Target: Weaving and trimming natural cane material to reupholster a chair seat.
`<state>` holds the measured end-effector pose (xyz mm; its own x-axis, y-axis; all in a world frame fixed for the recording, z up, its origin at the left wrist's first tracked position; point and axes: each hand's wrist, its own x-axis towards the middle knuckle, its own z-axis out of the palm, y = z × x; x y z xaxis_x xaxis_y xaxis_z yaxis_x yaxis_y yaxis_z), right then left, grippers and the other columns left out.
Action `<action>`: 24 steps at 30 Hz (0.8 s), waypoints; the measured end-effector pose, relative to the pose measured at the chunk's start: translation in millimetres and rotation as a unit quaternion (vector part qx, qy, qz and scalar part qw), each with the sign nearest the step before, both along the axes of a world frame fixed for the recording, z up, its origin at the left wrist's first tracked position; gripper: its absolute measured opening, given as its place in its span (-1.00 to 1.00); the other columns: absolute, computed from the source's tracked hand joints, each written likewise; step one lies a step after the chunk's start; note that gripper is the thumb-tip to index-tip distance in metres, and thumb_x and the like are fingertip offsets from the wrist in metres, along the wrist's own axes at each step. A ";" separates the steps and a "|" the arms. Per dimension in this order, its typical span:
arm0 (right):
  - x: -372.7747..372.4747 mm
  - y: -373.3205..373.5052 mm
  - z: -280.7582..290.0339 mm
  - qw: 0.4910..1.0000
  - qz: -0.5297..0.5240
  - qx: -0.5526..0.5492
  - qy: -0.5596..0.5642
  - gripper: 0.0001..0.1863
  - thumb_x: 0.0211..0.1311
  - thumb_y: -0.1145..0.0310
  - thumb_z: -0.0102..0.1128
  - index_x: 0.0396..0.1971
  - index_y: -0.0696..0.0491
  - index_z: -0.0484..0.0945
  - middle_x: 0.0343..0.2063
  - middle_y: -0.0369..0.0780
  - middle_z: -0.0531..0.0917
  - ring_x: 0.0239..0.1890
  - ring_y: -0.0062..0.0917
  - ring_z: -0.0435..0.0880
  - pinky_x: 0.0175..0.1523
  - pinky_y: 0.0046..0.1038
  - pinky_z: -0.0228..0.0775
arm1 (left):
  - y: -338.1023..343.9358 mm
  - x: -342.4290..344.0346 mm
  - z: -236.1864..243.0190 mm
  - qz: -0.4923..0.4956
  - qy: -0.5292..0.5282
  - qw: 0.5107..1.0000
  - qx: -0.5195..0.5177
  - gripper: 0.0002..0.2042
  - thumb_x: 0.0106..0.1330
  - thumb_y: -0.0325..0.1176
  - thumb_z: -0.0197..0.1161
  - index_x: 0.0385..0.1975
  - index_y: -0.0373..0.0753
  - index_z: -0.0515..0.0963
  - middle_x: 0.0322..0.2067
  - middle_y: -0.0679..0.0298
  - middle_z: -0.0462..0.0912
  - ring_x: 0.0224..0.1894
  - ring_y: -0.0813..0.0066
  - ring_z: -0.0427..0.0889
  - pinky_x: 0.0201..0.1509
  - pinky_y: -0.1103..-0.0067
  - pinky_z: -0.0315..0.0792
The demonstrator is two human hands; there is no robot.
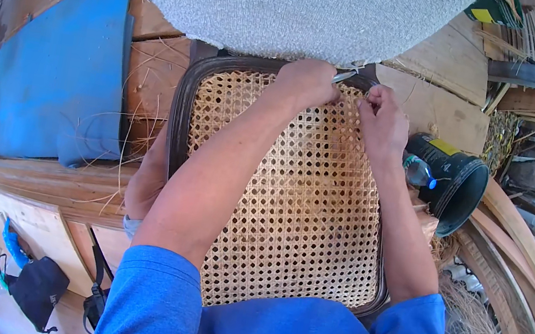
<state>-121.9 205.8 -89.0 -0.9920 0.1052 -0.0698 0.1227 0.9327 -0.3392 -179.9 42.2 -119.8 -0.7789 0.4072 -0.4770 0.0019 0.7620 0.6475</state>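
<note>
A woven cane panel in a dark wooden seat frame lies in front of me, its open octagonal weave spread across the frame. At the far edge my left hand is closed round a slim silver metal tool, whose tip points up and right; its exact kind is not clear. My right hand is at the far right corner of the panel, fingers pinched together beside the weave. Whatever lies between those fingers is too small to make out. A light grey towel-like cloth hangs just beyond the far rail.
A blue mat lies on boards at left. On the right, a dark bucket lies tipped beside a plastic bottle. Curved wood strips and loose cane strands are farther right. A black pouch is at lower left.
</note>
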 end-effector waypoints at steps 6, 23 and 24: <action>10.9 9.2 -6.1 0.989 0.084 -0.046 0.109 -0.71 0.07 0.53 0.17 -0.15 0.07 0.46 -0.41 -0.16 0.57 -0.33 -0.27 0.56 -0.20 -0.33 0.43 | 0.1 -1.3 -8.2 -0.017 0.024 1.000 0.003 -0.75 0.09 -0.17 0.22 -0.40 -0.23 0.62 -0.42 0.04 0.64 -0.30 0.16 0.64 -0.15 0.34 0.51; 11.0 20.0 -4.0 0.983 0.168 0.041 0.065 -0.76 -0.02 0.56 0.14 -0.27 0.06 0.49 -0.40 -0.18 0.60 -0.28 -0.21 0.54 -0.11 -0.23 0.37 | -17.9 17.5 -7.2 0.082 0.215 0.969 -0.094 -0.78 0.32 -0.24 0.08 -0.24 -0.22 0.58 -0.46 0.10 0.62 -0.42 0.22 0.65 -0.37 0.34 0.55; 9.8 20.3 -0.3 0.985 0.162 0.045 0.034 -0.79 0.00 0.54 0.15 -0.29 0.06 0.50 -0.41 -0.18 0.61 -0.30 -0.20 0.55 -0.14 -0.23 0.39 | -18.1 20.4 -1.9 0.079 0.214 0.969 -0.093 -0.78 0.32 -0.24 0.08 -0.24 -0.22 0.58 -0.46 0.10 0.62 -0.42 0.22 0.65 -0.37 0.34 0.55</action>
